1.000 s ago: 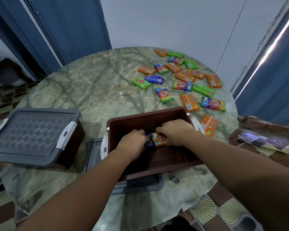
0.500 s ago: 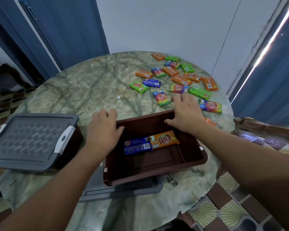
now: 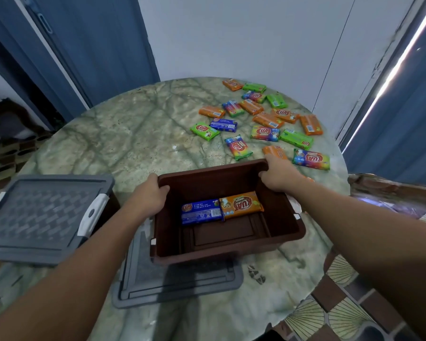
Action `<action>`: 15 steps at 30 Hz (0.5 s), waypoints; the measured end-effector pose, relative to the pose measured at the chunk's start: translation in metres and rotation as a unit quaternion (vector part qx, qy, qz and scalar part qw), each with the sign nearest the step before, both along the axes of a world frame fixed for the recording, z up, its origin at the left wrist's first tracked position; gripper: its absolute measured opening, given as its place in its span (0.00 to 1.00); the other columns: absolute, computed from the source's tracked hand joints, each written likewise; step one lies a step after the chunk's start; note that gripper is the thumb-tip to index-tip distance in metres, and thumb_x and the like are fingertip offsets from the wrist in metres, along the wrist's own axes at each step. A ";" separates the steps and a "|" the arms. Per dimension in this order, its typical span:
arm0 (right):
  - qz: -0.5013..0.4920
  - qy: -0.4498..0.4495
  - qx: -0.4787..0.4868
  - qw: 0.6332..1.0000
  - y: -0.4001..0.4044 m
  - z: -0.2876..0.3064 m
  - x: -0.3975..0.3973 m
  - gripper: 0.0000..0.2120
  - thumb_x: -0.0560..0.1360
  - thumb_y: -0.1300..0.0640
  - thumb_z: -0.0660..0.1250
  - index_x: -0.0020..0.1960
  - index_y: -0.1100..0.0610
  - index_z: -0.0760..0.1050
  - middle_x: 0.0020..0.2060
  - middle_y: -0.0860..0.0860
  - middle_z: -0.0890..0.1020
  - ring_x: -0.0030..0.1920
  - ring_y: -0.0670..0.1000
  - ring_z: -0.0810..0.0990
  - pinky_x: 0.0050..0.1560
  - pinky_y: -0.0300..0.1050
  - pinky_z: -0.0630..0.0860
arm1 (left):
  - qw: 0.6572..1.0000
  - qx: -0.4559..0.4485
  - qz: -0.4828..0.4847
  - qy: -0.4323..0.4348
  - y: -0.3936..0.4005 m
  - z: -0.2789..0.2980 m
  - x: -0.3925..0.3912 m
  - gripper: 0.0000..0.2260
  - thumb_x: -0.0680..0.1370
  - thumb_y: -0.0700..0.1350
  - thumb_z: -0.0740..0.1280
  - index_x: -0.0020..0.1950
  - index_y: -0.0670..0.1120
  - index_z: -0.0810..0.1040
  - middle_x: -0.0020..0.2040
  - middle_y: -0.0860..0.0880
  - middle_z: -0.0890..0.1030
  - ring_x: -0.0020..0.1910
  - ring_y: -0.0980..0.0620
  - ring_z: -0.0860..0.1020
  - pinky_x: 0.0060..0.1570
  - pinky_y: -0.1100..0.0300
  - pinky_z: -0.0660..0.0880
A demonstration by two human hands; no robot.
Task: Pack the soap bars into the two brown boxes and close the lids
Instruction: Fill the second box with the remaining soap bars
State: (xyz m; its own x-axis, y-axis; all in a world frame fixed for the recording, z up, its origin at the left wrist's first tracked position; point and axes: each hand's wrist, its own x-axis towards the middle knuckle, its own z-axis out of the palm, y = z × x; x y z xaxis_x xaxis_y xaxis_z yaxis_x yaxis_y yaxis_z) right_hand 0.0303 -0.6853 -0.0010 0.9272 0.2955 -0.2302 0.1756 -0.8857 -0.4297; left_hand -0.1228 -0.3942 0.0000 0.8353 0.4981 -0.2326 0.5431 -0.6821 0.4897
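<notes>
Both hands (image 3: 148, 200) (image 3: 279, 174) now on brown box (image 3: 226, 252) far corners.

Table (image 3: 133, 143): carries everything here.
Open box (image 3: 229, 249): near the front edge, on a loose lid (image 3: 177, 284).
Inside the open box: two soap bars (image 3: 221, 209) side by side against the far wall.
Hands: left hand (image 3: 146, 200) on its far left corner, right hand (image 3: 279, 174) on its far right corner.
Closed box (image 3: 40, 215): at the left edge.
Loose soap bars (image 3: 263, 119): scattered toward the far right edge.
</notes>
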 end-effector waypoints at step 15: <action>-0.121 0.011 0.173 0.977 0.040 0.001 0.065 0.12 0.76 0.44 0.69 0.55 0.50 0.77 0.50 0.52 0.82 0.51 0.56 0.82 0.50 0.50 0.79 | 0.996 -0.068 0.032 -0.056 0.090 -0.008 0.115 0.13 0.79 0.56 0.64 0.59 0.51 0.76 0.53 0.44 0.82 0.52 0.40 0.81 0.55 0.39 0.79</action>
State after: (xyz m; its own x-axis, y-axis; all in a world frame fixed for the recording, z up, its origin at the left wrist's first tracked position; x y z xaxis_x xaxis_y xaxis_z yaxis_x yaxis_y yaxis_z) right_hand 0.0956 -0.6455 -0.0005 0.9755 0.1318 -0.1762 -0.0337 -0.7016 -0.7117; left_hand -0.0082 -0.3040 -0.0079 0.8276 0.5210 -0.2087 0.5199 -0.5717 0.6347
